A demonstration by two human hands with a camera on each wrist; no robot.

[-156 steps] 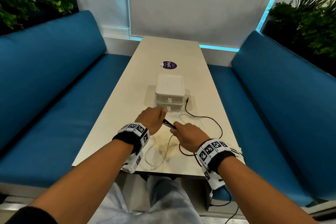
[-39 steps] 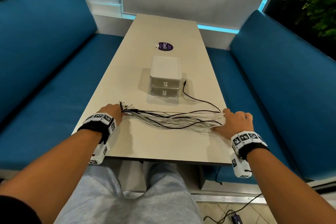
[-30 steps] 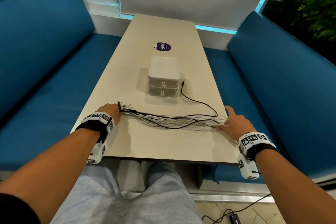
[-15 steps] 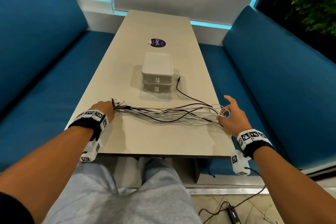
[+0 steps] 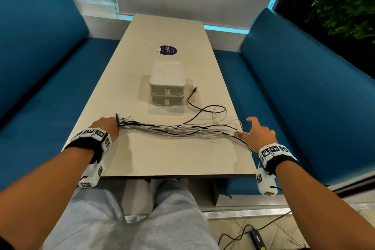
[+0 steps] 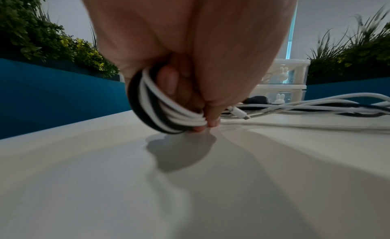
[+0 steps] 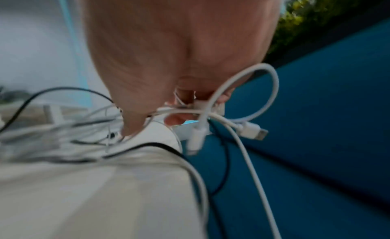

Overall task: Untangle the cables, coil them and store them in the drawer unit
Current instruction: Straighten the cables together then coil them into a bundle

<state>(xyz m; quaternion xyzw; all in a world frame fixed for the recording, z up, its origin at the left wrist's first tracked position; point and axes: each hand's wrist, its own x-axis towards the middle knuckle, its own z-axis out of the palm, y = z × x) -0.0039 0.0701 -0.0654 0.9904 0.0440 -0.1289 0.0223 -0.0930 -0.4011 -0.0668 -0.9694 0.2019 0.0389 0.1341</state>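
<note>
A bundle of white and black cables (image 5: 182,131) lies stretched across the table (image 5: 172,160) from side to side. My left hand (image 5: 107,128) grips its left end; in the left wrist view the looped cables (image 6: 156,109) curl round my fingers (image 6: 211,122), which touch the tabletop. My right hand (image 5: 257,134) is at the table's right edge and pinches the other end. There, white cables (image 7: 213,115) with plugs hang from my fingers. The white two-drawer unit (image 5: 167,83) stands behind, both drawers closed. A black plug (image 5: 195,89) lies beside it.
Blue benches (image 5: 304,91) run along both sides of the table, with plants (image 5: 334,2) behind them. A purple sticker (image 5: 168,50) is stuck farther up the table. On the floor at lower right lie a dark adapter (image 5: 256,238) and its cord.
Five seconds ago both hands were together in front of the drawers; they have drawn apart and pulled the cables out straight. In the last second a slack loop formed near the right hand.
</note>
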